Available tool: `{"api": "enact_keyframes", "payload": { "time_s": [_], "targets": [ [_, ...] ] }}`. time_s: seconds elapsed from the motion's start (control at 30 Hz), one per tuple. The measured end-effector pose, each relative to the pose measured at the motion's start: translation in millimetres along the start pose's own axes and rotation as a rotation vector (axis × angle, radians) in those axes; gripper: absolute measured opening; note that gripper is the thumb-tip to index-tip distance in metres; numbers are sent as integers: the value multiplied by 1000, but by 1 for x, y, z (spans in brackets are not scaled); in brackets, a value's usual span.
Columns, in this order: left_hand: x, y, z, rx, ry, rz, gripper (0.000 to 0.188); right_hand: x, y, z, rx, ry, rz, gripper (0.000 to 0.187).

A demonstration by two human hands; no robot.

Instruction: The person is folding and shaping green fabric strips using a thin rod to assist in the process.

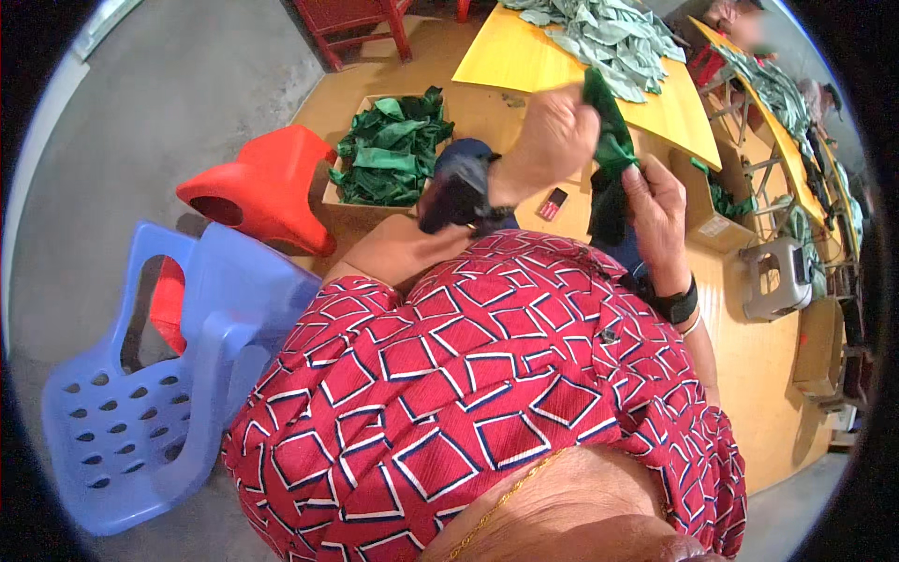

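A dark green velvety strip of cloth (pixel 609 208) hangs upright between my two hands, drawn in to a narrow knot-like gather at its middle. My left hand (pixel 559 128) is closed in a fist against its upper part. Below and to the right, my right hand (pixel 659 204) pinches the cloth at the gather between thumb and fingers. Behind my left wrist, an open cardboard box (pixel 342 217) holds a heap of similar green cloth pieces (pixel 386 155). A small phone-like device (pixel 552 203) in red and black lies beyond my lap, between my arms.
A yellow table (pixel 510 51) ahead bears a pile of pale green cloth (pixel 599 42). To my left stand a red plastic stool (pixel 272 178) and a blue plastic chair (pixel 225 290). Rightward are a cardboard box (pixel 719 229), a grey stool (pixel 777 278) and another person (pixel 740 23) farther off.
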State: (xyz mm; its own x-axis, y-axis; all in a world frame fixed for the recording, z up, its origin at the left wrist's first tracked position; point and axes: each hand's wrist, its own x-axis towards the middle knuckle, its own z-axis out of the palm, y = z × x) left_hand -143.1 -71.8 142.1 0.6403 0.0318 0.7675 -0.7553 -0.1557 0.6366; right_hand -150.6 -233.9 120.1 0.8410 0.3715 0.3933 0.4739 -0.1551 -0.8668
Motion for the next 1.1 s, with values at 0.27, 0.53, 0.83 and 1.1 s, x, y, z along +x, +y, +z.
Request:
{"api": "enact_keyframes", "payload": {
  "time_s": [0.27,0.53,0.83,1.1],
  "targets": [
    [34,-2,-16,196,232,219,13,-6,2,-4,155,-77,79,25],
    [27,2,6,430,-7,580,12,6,11,-10,586,-35,303,7],
    [-7,0,19,81,-493,181,22,21,11,-27,918,104,204,5],
    [0,-10,-10,-159,-210,-259,20,13,11,-19,861,-79,101,9]
  ]
}}
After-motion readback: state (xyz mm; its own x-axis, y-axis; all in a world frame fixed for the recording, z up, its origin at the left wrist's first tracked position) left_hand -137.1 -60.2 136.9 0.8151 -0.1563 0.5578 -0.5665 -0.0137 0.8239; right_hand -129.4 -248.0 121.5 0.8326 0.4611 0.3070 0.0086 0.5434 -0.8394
